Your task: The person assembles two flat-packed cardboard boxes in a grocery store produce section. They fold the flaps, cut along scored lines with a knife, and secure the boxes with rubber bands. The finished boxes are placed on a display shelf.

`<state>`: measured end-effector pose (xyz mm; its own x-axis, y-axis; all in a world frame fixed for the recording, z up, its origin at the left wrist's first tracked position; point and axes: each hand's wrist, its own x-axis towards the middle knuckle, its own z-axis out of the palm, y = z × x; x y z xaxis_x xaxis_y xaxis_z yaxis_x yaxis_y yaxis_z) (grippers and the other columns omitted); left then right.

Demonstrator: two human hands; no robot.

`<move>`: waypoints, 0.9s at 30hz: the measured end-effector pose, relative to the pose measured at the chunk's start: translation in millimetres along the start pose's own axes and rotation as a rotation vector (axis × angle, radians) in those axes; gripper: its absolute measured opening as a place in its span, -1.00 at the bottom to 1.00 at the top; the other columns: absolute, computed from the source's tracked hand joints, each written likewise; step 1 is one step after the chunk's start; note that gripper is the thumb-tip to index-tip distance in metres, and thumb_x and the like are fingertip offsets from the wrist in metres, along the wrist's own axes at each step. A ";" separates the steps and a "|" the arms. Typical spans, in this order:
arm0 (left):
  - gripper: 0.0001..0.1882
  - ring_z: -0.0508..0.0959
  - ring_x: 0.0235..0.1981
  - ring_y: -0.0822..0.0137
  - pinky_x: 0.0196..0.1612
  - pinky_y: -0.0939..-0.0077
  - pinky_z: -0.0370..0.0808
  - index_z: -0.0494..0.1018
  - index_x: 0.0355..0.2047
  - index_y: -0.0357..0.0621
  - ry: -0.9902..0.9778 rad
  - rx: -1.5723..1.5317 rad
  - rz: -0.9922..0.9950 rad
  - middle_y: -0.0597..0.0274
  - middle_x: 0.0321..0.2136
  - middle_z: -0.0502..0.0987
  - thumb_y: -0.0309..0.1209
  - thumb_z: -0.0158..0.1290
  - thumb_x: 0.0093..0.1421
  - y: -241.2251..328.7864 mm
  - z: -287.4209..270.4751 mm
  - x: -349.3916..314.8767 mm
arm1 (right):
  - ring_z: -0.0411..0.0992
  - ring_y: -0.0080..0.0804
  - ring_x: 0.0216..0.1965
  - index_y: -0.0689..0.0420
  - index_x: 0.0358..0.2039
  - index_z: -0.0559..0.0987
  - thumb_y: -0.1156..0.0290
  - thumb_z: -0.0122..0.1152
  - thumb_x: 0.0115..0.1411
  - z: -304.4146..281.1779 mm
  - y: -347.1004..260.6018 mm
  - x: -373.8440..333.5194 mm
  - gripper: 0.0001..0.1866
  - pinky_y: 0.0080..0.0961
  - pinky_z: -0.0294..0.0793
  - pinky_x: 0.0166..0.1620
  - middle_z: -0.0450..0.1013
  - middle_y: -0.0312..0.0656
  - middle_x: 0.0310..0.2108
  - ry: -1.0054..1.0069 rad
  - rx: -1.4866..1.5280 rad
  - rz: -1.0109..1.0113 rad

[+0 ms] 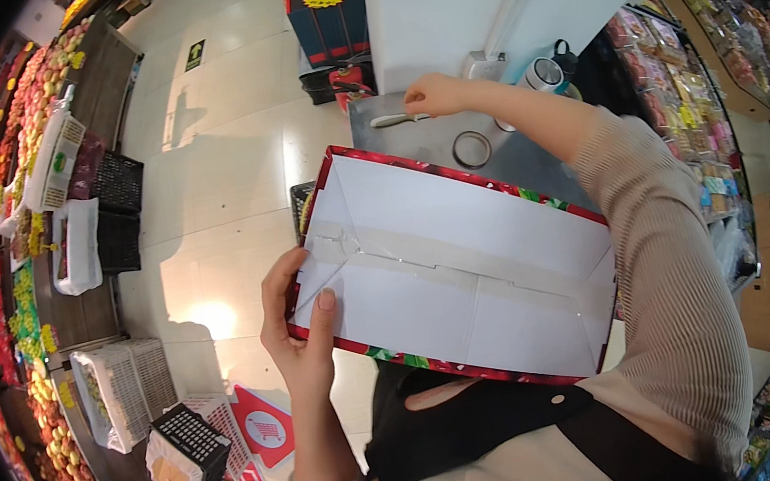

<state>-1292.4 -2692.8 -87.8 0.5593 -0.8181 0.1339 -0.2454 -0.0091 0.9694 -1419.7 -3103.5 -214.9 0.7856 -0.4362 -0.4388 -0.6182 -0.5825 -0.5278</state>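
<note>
My left hand (pixel 302 316) grips the left end of a cardboard box (pixel 443 301), its thumb lying on the white face. Folded flaps meet there along a middle seam, with clear tape over it. Red fruit-printed edges run round the box, which rests tilted close against my apron (pixel 452 438). Stretched out over the grey tabletop (pixel 431 150), my right hand (pixel 437 95) has its fingers curled closed. Right by those fingers lies a pale-handled knife (pixel 391 121); whether they grip it is hidden. A roll of tape (pixel 471 149) lies flat between that hand and the box.
A white bottle (pixel 543 74) and a dark bottle (pixel 564 58) stand right of my right wrist. A white column (pixel 441 6) rises behind the table, beside stacked dark gift boxes (pixel 329 17). Fruit shelves and crates (pixel 120 386) line the left; packaged snacks (pixel 669 92) fill the right.
</note>
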 end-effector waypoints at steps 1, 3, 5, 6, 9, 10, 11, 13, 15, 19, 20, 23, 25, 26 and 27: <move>-0.53 0.44 0.12 0.18 0.18 0.35 0.35 0.45 0.06 -0.32 0.033 -0.015 -0.038 0.01 0.11 0.44 -0.48 0.20 0.13 0.7 4.6 -2.6 | 0.54 -0.13 -0.09 0.24 0.01 0.55 0.14 0.17 0.20 19.0 23.0 28.5 -0.51 -0.21 0.54 -0.03 0.53 0.04 -0.04 0.086 -0.258 -0.084; -0.62 0.46 0.13 0.15 0.19 0.31 0.36 0.52 -0.02 -0.33 0.086 0.038 -0.043 -0.05 0.10 0.47 -0.51 0.19 0.13 6.7 3.6 -4.5 | 0.49 0.02 -0.01 0.24 -0.04 0.55 0.32 0.14 0.16 39.3 26.2 65.2 -0.61 -0.10 0.50 0.02 0.51 0.10 -0.05 0.110 -0.506 -0.096; -0.65 0.46 0.13 0.14 0.19 0.30 0.37 0.54 -0.05 -0.33 0.125 0.037 -0.080 -0.07 0.09 0.48 -0.52 0.20 0.12 6.5 3.2 -7.6 | 0.45 0.12 0.04 0.23 -0.03 0.52 0.42 0.09 0.15 62.2 13.9 76.1 -0.64 -0.05 0.46 0.06 0.48 0.14 -0.03 0.001 -0.485 0.055; -0.64 0.48 0.12 0.15 0.19 0.32 0.36 0.55 -0.06 -0.34 0.129 0.027 -0.084 -0.06 0.08 0.49 -0.55 0.20 0.09 8.1 4.2 -5.5 | 0.44 0.13 0.05 0.23 -0.01 0.49 0.43 0.07 0.16 72.1 20.3 82.0 -0.63 -0.05 0.46 0.06 0.47 0.15 -0.02 0.050 -0.485 0.032; -0.62 0.48 0.10 0.18 0.18 0.34 0.37 0.55 -0.06 -0.33 0.121 0.012 -0.065 -0.04 0.08 0.49 -0.56 0.21 0.07 3.7 4.0 0.3 | 0.43 0.17 0.04 0.22 0.06 0.40 0.46 0.05 0.18 98.6 58.3 98.3 -0.60 -0.04 0.45 0.05 0.42 0.18 0.02 0.148 -0.464 -0.025; -0.62 0.49 0.10 0.20 0.17 0.35 0.38 0.55 -0.06 -0.32 0.120 -0.018 -0.078 -0.03 0.08 0.49 -0.56 0.22 0.07 0.9 5.5 2.5 | 0.44 0.19 0.02 0.23 0.08 0.37 0.47 0.04 0.19 100.5 69.4 101.7 -0.58 -0.03 0.45 0.04 0.40 0.19 0.04 0.162 -0.438 -0.026; -0.62 0.49 0.09 0.21 0.17 0.36 0.38 0.55 -0.05 -0.31 0.118 -0.048 -0.090 -0.02 0.07 0.49 -0.56 0.22 0.06 -1.8 7.1 5.8 | 0.44 0.20 0.01 0.23 0.10 0.34 0.47 0.04 0.19 104.4 78.5 106.7 -0.56 -0.02 0.46 0.03 0.38 0.21 0.05 0.175 -0.413 -0.026; -0.63 0.50 0.07 0.24 0.15 0.39 0.39 0.55 -0.07 -0.30 0.161 -0.081 -0.127 -0.01 0.07 0.50 -0.56 0.23 0.06 -3.1 7.6 6.8 | 0.47 0.15 -0.02 0.24 -0.01 0.39 0.50 0.08 0.20 101.8 53.5 96.8 -0.67 -0.05 0.50 -0.01 0.42 0.18 -0.05 0.131 -0.500 -0.070; -0.64 0.50 0.07 0.25 0.14 0.39 0.40 0.55 -0.07 -0.30 0.169 -0.115 -0.151 -0.01 0.07 0.50 -0.56 0.23 0.07 -3.0 9.0 7.6 | 0.48 0.16 -0.06 0.23 -0.05 0.39 0.47 0.12 0.19 102.0 60.6 92.5 -0.69 -0.03 0.50 -0.03 0.43 0.16 -0.09 0.121 -0.593 -0.175; -0.59 0.50 0.04 0.33 0.12 0.45 0.40 0.51 -0.02 -0.28 0.166 -0.200 -0.221 0.02 0.04 0.50 -0.56 0.24 0.08 2.9 11.9 8.4 | 0.50 0.15 -0.12 0.20 -0.11 0.41 0.45 0.18 0.10 90.9 45.7 78.2 -0.67 -0.04 0.51 -0.09 0.44 0.15 -0.09 0.133 -0.638 -0.237; -0.58 0.50 0.03 0.35 0.12 0.46 0.40 0.50 -0.01 -0.27 0.152 -0.192 -0.218 0.03 0.03 0.50 -0.56 0.24 0.08 4.9 11.6 8.5 | 0.51 0.14 -0.13 0.19 -0.14 0.42 0.46 0.19 0.07 78.0 34.5 75.2 -0.68 -0.05 0.51 -0.10 0.46 0.15 -0.10 0.209 -0.581 -0.267; -0.59 0.50 0.02 0.33 0.12 0.46 0.40 0.50 -0.02 -0.27 0.154 -0.150 -0.142 0.02 0.04 0.50 -0.56 0.24 0.08 -1.7 14.2 5.9 | 0.51 0.13 -0.25 0.14 -0.23 0.44 0.46 0.20 0.03 10.7 -36.7 38.9 -0.74 -0.11 0.53 -0.16 0.51 0.10 -0.23 0.420 -0.388 -0.280; -0.62 0.51 0.00 0.30 0.11 0.44 0.41 0.53 -0.06 -0.27 0.169 -0.129 -0.124 0.02 0.05 0.49 -0.55 0.24 0.08 -1.7 13.9 5.6 | 0.54 -0.09 -0.34 0.14 -0.24 0.47 0.44 0.19 0.08 -42.2 -84.6 -10.5 -0.79 -0.26 0.55 -0.26 0.53 -0.05 -0.33 0.526 -0.110 -0.361; -0.63 0.51 0.00 0.30 0.11 0.43 0.41 0.54 -0.06 -0.27 0.162 -0.133 -0.120 0.02 0.05 0.49 -0.54 0.24 0.08 -2.0 14.2 5.9 | 0.54 -0.22 -0.35 0.16 -0.22 0.49 0.46 0.17 0.13 -64.5 -103.0 -43.3 -0.81 -0.34 0.57 -0.26 0.54 -0.08 -0.30 0.502 0.103 -0.398; -0.64 0.51 0.01 0.29 0.11 0.43 0.41 0.54 -0.07 -0.27 0.161 -0.136 -0.113 0.01 0.05 0.49 -0.54 0.24 0.09 -2.0 14.9 6.4 | 0.54 -0.35 -0.35 0.18 -0.20 0.51 0.47 0.15 0.18 -81.7 -121.9 -77.2 -0.83 -0.42 0.59 -0.27 0.54 -0.12 -0.27 0.475 0.316 -0.438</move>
<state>-1300.2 -2706.6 -92.0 0.6987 -0.7141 0.0437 -0.0716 -0.0090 0.9974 -1402.9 -3054.9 -57.2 0.8447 -0.5013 0.1876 -0.1648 -0.5771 -0.7999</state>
